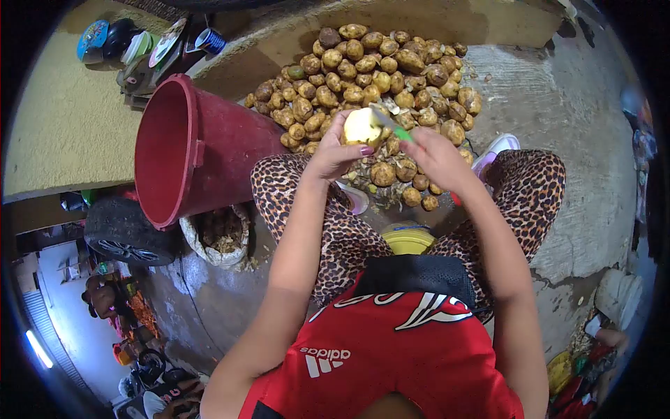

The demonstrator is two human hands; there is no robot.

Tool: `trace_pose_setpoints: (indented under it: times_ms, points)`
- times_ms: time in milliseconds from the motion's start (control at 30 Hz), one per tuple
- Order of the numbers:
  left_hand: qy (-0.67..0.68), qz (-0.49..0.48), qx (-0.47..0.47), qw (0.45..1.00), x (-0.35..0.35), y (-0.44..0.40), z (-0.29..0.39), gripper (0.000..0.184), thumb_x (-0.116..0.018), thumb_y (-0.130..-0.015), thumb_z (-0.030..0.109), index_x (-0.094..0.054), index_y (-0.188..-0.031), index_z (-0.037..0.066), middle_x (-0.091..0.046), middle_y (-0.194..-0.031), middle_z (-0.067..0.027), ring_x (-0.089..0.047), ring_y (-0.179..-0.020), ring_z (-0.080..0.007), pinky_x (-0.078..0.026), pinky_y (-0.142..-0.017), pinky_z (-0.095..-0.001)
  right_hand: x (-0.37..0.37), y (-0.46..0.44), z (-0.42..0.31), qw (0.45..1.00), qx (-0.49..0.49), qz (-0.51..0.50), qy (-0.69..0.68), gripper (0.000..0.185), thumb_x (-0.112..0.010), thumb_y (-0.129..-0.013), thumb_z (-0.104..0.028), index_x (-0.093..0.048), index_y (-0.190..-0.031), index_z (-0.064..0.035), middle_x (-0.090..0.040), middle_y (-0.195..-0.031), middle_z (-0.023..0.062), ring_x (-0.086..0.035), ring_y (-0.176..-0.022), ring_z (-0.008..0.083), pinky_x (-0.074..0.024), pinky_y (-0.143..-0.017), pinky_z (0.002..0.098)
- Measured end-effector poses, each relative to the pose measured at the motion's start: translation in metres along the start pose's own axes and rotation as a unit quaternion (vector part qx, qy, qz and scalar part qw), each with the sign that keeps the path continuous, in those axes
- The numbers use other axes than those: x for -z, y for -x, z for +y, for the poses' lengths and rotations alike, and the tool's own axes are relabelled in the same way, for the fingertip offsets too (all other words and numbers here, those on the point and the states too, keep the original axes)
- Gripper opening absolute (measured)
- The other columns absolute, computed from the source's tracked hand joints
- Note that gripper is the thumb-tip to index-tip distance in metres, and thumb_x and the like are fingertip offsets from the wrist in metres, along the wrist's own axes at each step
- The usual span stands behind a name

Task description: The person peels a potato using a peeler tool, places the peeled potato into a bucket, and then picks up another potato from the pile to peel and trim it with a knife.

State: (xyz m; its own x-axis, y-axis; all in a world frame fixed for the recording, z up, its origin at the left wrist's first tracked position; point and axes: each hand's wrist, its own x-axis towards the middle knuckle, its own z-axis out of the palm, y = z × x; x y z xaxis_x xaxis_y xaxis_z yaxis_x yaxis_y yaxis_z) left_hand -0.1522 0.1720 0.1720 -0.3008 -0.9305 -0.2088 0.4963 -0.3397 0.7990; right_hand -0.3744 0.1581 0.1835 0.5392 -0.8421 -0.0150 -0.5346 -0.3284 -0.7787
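Observation:
My left hand (333, 155) is closed around a potato (363, 127), whose upper side is pale and peeled while brown skin shows lower down. In my right hand (436, 159) is a knife (403, 133) with a green handle. Its blurred blade lies at the right side of the potato, close to or touching the flesh. Just beyond both hands spreads a large heap of unpeeled potatoes (363, 66), brown and dirt-streaked. Smaller potatoes and scraps of peel lie on the floor below my hands, between my feet.
A big red bucket (164, 150) leans on its side at the left. Below it stand a white sack (222, 255) with peelings and a tyre (129, 230). A yellow tub (408, 239) sits between my legs. Cups and dishes rest on the ledge. Other people are at the lower edges.

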Motion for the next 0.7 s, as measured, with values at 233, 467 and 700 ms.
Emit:
trace_pose_setpoints:
  times_ms: [233,467,700]
  points:
    - [0.041,0.005,-0.001,0.999,0.0,0.002,-0.001,0.074,-0.068,-0.061,-0.007,-0.032,-0.124,0.007,-0.048,-0.113,-0.0096,-0.052,-0.101,-0.0206,-0.047,-0.086,-0.0333,-0.004,0.008,-0.016,0.997,0.057,-0.05,0.029,0.038,-0.043,-0.088,-0.037,-0.05,-0.081,-0.0007,-0.05,-0.078,0.0182,-0.052,-0.076,0.0371,-0.042,-0.067,0.0457]
    - [-0.047,-0.002,-0.017,0.999,0.003,0.003,0.003,0.071,-0.07,-0.057,-0.004,-0.036,-0.119,0.006,-0.05,-0.108,-0.0066,-0.052,-0.098,-0.0172,-0.047,-0.082,-0.0291,-0.002,0.005,-0.014,0.996,0.041,-0.067,0.044,0.037,-0.043,-0.088,-0.036,-0.051,-0.082,-0.0008,-0.051,-0.08,0.0193,-0.053,-0.077,0.0375,-0.042,-0.068,0.0462]
    - [-0.07,0.018,-0.013,0.997,0.002,0.004,0.006,0.079,-0.071,-0.056,0.004,-0.034,-0.124,0.005,-0.051,-0.109,-0.0078,-0.052,-0.1,-0.0182,-0.044,-0.085,-0.0282,-0.004,0.0,-0.017,0.997,0.029,-0.029,0.065,0.037,-0.043,-0.087,-0.037,-0.051,-0.083,-0.0015,-0.051,-0.081,0.0194,-0.053,-0.076,0.0375,-0.0422,-0.068,0.0463]
